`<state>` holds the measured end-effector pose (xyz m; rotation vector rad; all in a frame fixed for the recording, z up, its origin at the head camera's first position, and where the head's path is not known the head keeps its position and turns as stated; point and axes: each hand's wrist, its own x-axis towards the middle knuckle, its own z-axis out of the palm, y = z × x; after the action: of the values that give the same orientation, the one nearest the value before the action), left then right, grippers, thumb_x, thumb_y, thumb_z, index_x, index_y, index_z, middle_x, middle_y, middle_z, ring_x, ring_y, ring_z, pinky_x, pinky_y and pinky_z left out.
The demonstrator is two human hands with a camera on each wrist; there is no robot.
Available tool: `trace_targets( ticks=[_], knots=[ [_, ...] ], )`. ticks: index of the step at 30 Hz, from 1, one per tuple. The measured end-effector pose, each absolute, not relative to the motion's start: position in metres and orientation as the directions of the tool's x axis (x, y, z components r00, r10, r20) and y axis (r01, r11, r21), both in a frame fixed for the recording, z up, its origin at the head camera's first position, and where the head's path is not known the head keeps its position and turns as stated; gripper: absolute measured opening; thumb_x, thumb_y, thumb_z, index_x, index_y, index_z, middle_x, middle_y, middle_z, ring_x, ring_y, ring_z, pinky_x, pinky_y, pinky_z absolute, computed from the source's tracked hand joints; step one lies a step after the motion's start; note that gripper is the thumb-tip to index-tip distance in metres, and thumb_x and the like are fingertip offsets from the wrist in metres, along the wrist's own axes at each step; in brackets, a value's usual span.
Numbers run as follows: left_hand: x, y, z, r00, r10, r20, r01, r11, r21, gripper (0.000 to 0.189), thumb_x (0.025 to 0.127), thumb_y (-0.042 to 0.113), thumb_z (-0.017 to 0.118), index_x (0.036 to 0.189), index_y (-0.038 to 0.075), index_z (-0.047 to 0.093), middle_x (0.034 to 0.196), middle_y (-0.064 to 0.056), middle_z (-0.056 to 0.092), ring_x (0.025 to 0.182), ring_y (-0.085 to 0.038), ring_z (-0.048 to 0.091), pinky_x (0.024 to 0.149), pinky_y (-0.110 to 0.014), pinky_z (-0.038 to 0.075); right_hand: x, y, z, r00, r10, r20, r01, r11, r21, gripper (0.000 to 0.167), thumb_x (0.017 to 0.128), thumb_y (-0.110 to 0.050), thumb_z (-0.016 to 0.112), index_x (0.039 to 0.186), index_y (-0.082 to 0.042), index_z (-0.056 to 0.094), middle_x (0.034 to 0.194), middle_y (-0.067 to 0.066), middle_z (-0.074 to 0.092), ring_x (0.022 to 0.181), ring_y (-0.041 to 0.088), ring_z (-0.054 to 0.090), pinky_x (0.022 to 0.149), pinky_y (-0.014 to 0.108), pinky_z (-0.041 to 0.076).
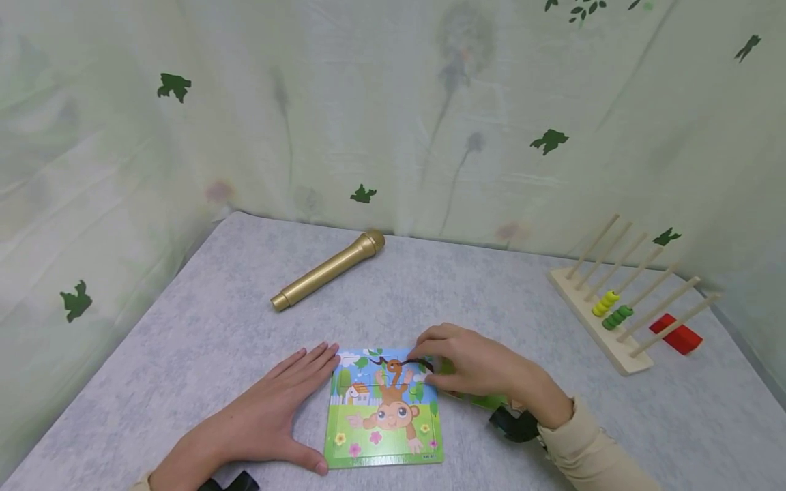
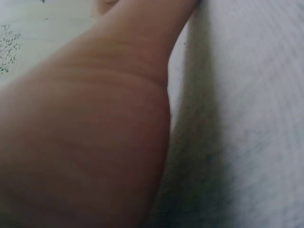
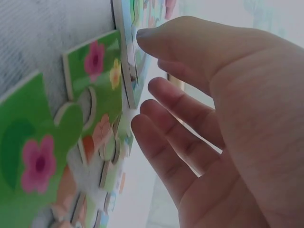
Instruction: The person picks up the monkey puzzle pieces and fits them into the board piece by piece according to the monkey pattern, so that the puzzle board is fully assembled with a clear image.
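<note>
A square jigsaw puzzle [image 1: 368,440] with a monkey hanging from a branch lies flat on the table; its pieces form the whole visible picture. My left hand [image 1: 279,402] rests beside its left edge, fingers straight and thumb spread near the lower left corner. My right hand [image 1: 463,358] is at the upper right corner, fingers bent, fingertips and thumb at the picture's edge. In the right wrist view the thumb lies close to the board [image 3: 124,57], apart from the other fingers, with no loose piece between. The left wrist view shows mostly the forearm [image 2: 90,128].
Loose green puzzle pieces [image 3: 28,156] with flowers lie under the right wrist. A gold microphone [image 1: 325,273] lies behind the puzzle. At right stands a wooden peg rack [image 1: 604,327] with yellow and green beads, beside a red block [image 1: 678,335]. A patterned curtain [image 1: 393,116] hangs behind.
</note>
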<state>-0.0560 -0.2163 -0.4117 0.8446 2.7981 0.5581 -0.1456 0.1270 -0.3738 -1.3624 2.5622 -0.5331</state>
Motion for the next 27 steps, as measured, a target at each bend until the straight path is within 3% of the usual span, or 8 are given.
trace_targets(
  ticks=[9,20,27],
  knots=[
    [-0.057,-0.216,-0.411,-0.827,0.559,-0.064,0.491,0.772,0.404,0.137,0.064,0.093,0.065,0.165,0.009,0.024,0.173,-0.004,0.017,0.16,-0.026,0.015,0.12,-0.009,-0.015,-0.147,0.144,-0.371,-0.589,-0.808,0.025,-0.745,0.531,-0.403,0.036,0.096,-0.023,0.074,0.131,-0.018,0.07,0.129,-0.005,0.066,0.114,0.012,0.061,0.092,0.029,0.059],
    [-0.057,-0.216,-0.411,-0.829,0.556,-0.065,0.485,0.772,0.412,0.137,0.064,0.093,0.066,0.165,0.009,0.024,0.173,-0.004,0.016,0.16,-0.026,0.015,0.119,-0.009,-0.015,-0.15,0.164,-0.372,-0.624,-0.781,0.028,-0.717,0.557,-0.42,0.037,0.097,-0.022,0.073,0.134,-0.017,0.069,0.132,-0.004,0.065,0.12,0.018,0.061,0.096,0.038,0.059],
    [-0.056,-0.216,-0.411,-0.828,0.557,-0.064,0.487,0.771,0.41,0.137,0.065,0.093,0.065,0.165,0.009,0.024,0.173,-0.004,0.016,0.16,-0.026,0.015,0.119,-0.009,-0.015,-0.153,0.169,-0.371,-0.654,-0.757,0.015,-0.687,0.585,-0.431,0.039,0.097,-0.025,0.074,0.135,-0.019,0.068,0.131,-0.006,0.066,0.117,0.015,0.061,0.094,0.037,0.058]
  ],
)
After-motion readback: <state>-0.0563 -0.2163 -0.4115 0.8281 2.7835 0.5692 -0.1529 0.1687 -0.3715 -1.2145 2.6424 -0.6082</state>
